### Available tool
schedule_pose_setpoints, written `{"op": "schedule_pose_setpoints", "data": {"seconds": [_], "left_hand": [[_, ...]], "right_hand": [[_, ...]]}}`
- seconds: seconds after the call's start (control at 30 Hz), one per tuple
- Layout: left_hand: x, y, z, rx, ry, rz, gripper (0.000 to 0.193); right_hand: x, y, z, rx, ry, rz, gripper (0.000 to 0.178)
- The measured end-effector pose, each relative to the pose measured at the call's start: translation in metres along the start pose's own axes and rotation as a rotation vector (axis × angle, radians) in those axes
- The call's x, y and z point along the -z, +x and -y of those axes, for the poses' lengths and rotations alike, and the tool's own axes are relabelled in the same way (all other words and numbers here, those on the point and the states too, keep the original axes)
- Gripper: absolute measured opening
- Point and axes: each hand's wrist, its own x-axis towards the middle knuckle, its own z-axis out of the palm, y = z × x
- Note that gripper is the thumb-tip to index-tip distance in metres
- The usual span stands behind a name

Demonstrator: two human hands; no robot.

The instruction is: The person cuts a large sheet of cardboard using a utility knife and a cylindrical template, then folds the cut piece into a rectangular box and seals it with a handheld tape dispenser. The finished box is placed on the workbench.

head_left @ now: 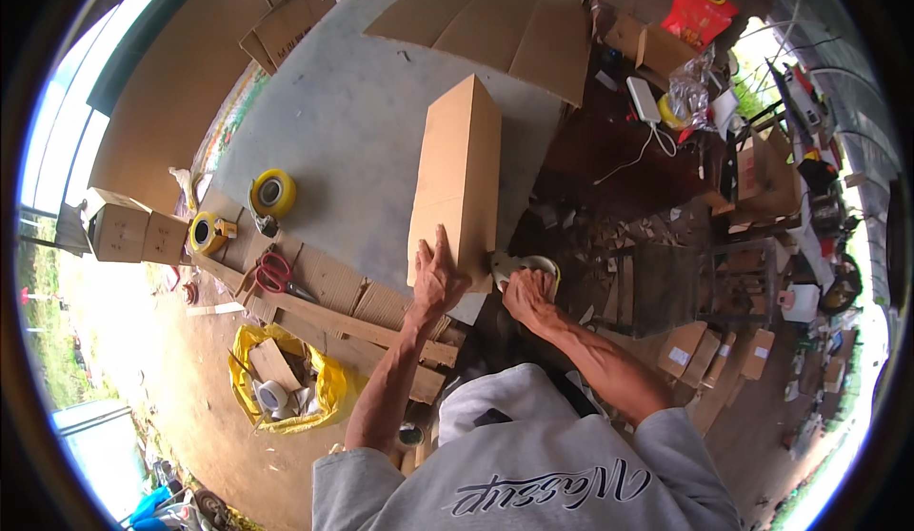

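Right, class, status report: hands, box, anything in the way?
Left hand on cardboard box. Right hand gripping tape dispenser beside near end. Red-handled scissors left, apart.

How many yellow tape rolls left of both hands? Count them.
2: one yellow tape roll on the grey tabletop, another farther left; the yellow plastic bag may hide more.

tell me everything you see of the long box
The box is long, narrow, plain brown, cardboard by its look, two long faces showing. It lies on the grey table, pointing away from the person. The left hand rests on its near end; whether the tape dispenser there touches it is unclear.
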Motion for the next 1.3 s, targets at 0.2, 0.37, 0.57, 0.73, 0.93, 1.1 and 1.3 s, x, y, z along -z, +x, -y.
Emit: {"op": "schedule_pose_setpoints", "data": {"seconds": [0.2, 0.37, 0.57, 0.73, 0.93, 1.1, 1.3], "left_hand": [[0.001, -0.01, 0.014, -0.084, -0.041, -0.036, 0.105], [-0.039, -0.089, -0.007, -0.449, -0.177, -0.38, 0.046], [-0.133, -0.034, -0.032, -0.184, -0.31, -0.186, 0.05], [-0.22, 0.032, 0.033, -0.086, -0.521, -0.255, 0.05], [-0.176, 0.007, 0.006, 0.311, -0.911, 0.121, 0.042], [-0.087, -0.051, -0.059, 0.474, -1.279, -0.239, 0.045], [-0.062, -0.063, -0.083, 0.343, -1.504, -0.251, 0.046]], "right_hand": [[0.042, 0.023, -0.069, -0.436, -0.025, 0.154, 0.036], [0.027, -0.033, -0.112, -0.617, 0.182, 0.236, 0.056], [-0.049, -0.064, -0.165, -0.735, 0.27, 0.285, 0.071], [-0.046, -0.015, -0.175, -0.545, 0.36, 0.301, 0.074], [0.031, 0.032, -0.203, -0.298, 0.812, 0.263, 0.062], [0.133, 0.071, -0.141, 0.144, 1.036, 0.572, 0.057], [0.143, 0.084, -0.1, 0.465, 0.919, 0.876, 0.045]]}}
